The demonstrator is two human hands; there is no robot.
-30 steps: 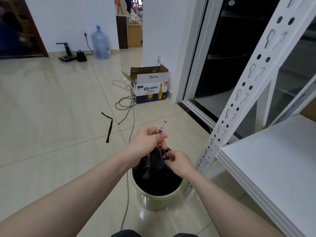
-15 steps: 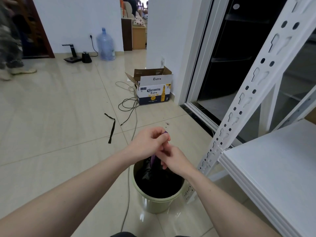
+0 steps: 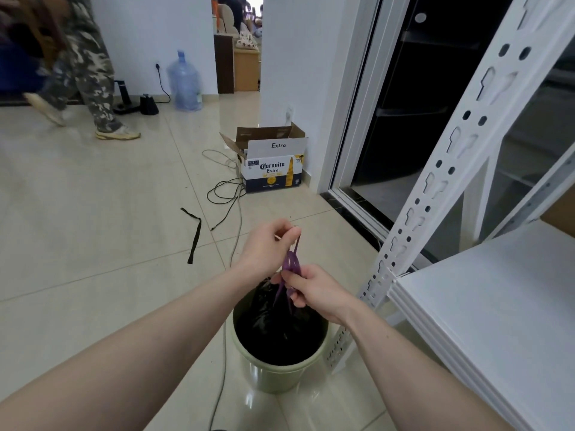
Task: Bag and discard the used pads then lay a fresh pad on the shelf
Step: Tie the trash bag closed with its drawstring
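A black trash bag (image 3: 273, 325) sits gathered inside a pale green bin (image 3: 273, 376) on the tiled floor. Purple drawstrings (image 3: 291, 262) rise from the bag's neck. My left hand (image 3: 267, 247) pinches the upper end of the strings above the bin. My right hand (image 3: 314, 289) grips the strings lower down, just over the bag's neck. To the right stands the white metal shelf (image 3: 497, 306), its board bare. No pads are in view; whatever the bag holds is hidden.
A slotted white upright (image 3: 435, 181) of the shelf leans close to the bin's right side. A Coronita cardboard box (image 3: 272, 164), loose cables (image 3: 227, 197) and a black strap (image 3: 194, 234) lie on the floor ahead. A person in camouflage trousers (image 3: 90, 66) walks at far left.
My left hand has lifted the purple strings higher while my right hand slid down them toward the bag's neck. A person has walked into view at far left.
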